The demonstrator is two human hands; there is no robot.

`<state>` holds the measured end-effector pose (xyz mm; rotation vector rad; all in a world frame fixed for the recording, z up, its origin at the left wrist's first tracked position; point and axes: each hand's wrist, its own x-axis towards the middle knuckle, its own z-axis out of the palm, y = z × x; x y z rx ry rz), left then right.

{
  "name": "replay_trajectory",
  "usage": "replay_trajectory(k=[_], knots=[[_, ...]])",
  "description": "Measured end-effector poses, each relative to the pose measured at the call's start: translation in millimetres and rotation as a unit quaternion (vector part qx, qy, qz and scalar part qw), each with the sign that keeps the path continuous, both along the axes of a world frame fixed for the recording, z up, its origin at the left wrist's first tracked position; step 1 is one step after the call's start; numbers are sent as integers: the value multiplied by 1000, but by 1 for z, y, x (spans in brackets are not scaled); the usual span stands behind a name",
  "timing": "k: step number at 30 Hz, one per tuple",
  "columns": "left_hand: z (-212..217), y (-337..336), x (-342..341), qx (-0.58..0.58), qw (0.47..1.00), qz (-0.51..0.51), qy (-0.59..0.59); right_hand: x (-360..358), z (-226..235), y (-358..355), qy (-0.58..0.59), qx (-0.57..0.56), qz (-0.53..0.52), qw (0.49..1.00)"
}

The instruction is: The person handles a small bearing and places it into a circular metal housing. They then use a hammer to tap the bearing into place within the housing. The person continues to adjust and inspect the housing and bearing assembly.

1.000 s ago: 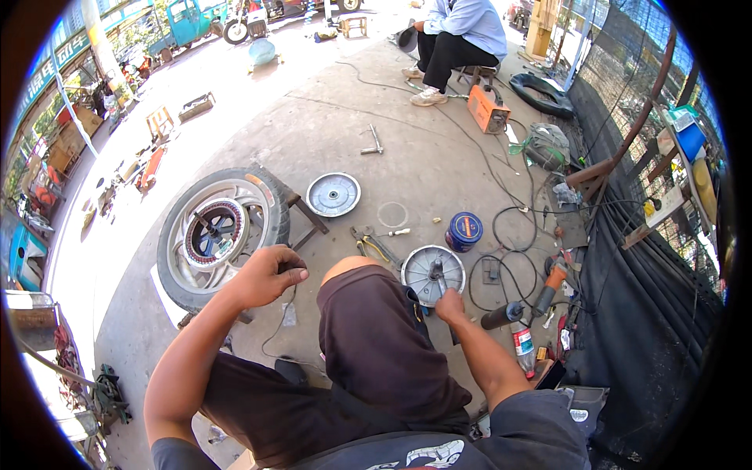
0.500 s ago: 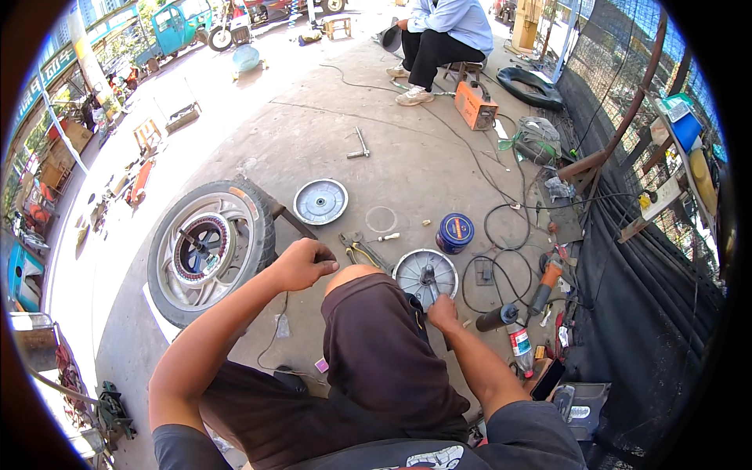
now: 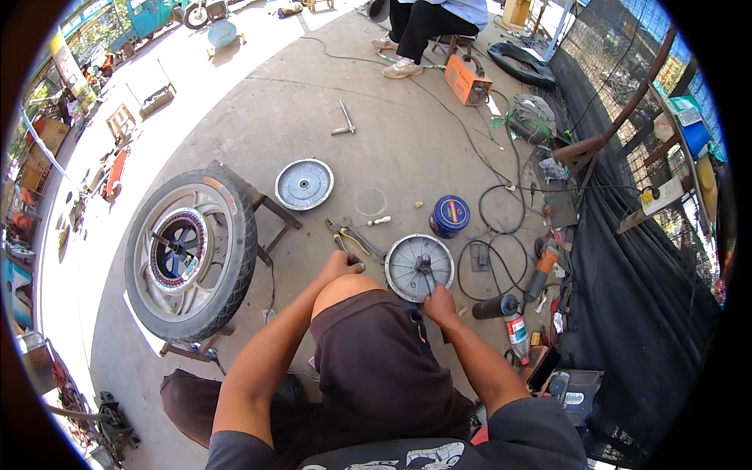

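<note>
A hammer [image 3: 429,278] is gripped in my right hand [image 3: 441,304], its head over the middle of a round ribbed metal hub cover [image 3: 399,270] lying on the ground. Whether the head touches the cover, I cannot tell. Beside my bare knee, my left hand [image 3: 341,265] is loosely curled, thumb apart from the fingers, with nothing visible in it. Pliers [image 3: 362,239] with yellow-lined handles lie just beyond that hand. To the left, a spoked wheel with a black tyre [image 3: 235,270] and a ring of copper-coloured windings at its hub leans on a low wooden stool [image 3: 276,211].
A second hub cover [image 3: 304,185] lies ahead, with a T-shaped tool [image 3: 343,121] farther off. Right of my hammer are a blue tub [image 3: 450,217], a dark cylinder [image 3: 495,306], a bottle [image 3: 518,335], an orange grinder [image 3: 542,274] and looped cable. A person [image 3: 427,35] sits beyond, near an orange machine [image 3: 468,81].
My left hand has moved down and right, from above the knee to beside it. My right hand still holds the hammer over the cover. The view has shifted slightly.
</note>
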<state>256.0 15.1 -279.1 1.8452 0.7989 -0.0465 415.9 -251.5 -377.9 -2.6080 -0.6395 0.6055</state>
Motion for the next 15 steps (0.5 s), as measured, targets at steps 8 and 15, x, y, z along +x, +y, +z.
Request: replay_trajectory(k=[8,15], knots=[[-45,-41,7,-133,986,104,-3,-6,9,2,-9,6,-1,1000],[-80,-61,16,-140,982,124,21,-7,14,7,14,-10,-20,1000]])
